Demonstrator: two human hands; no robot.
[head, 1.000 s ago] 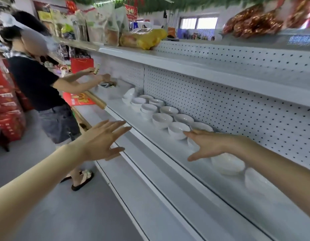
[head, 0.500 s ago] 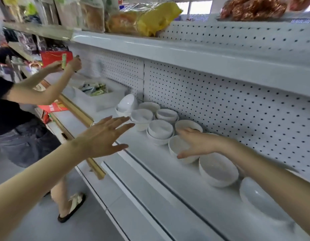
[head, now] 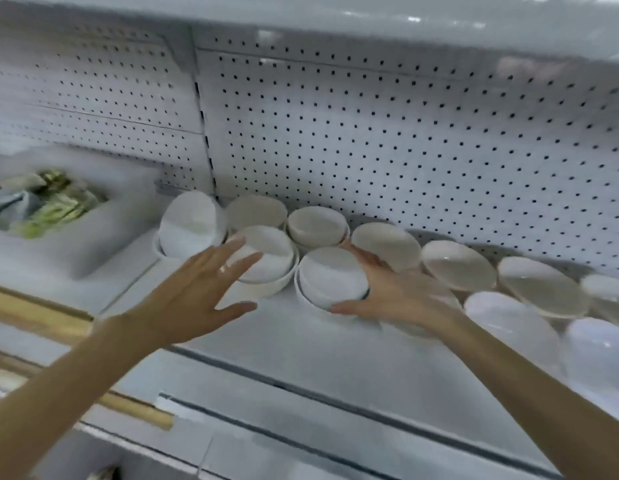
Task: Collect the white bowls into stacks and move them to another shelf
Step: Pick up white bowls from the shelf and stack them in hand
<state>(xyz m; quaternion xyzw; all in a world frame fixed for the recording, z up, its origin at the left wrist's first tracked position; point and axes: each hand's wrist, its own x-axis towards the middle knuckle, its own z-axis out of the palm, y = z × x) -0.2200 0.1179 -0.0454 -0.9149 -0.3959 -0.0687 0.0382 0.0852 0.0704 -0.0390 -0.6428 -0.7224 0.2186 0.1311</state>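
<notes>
left grip (head: 197, 292): fingers spread, holding nothing; bowl stack (head: 266, 261) just beyond its fingertips.
right grip (head: 394, 292): thumb and fingers clasped round nested bowls (head: 332, 275) on the shelf (head: 266, 337).

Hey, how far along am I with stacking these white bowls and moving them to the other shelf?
Done: a few bowls are nested in short stacks, like the middle stack and the left stack. In hand: the right hand cups the front stack; the left hand hovers open nearby. Left: single bowls along the right sit unstacked, and every stack sits on this shelf.
</notes>
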